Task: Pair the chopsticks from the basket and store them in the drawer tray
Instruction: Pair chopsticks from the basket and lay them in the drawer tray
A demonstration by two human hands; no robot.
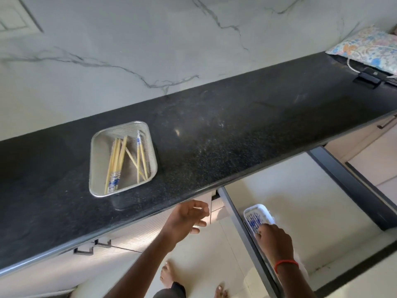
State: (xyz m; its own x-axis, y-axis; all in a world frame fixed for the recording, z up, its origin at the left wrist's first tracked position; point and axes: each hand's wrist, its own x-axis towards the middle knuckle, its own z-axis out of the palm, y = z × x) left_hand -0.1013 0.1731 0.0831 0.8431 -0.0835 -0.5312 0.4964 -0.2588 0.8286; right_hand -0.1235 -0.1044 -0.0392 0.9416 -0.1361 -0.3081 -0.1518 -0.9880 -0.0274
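Note:
A metal mesh basket point(148, 147) stands on the black counter and holds several bamboo chopsticks point(117, 162) with blue-and-white patterned ends. Below the counter an open drawer point(300, 203) holds a white tray point(255, 208) along its left side, with blue-patterned chopstick ends lying in it. My right hand point(274, 239) reaches down into the tray, fingers on those chopsticks; I cannot tell whether it grips them. My left hand point(187, 218) hovers below the counter's front edge, fingers loosely curled and apart, holding nothing.
The black stone counter point(236, 134) runs along a marble wall. A floral cushion point(369, 46) and a dark device with a white cable point(367, 77) sit at its far right. Cabinet handles point(92, 247) show under the counter. My bare feet stand on the tiled floor.

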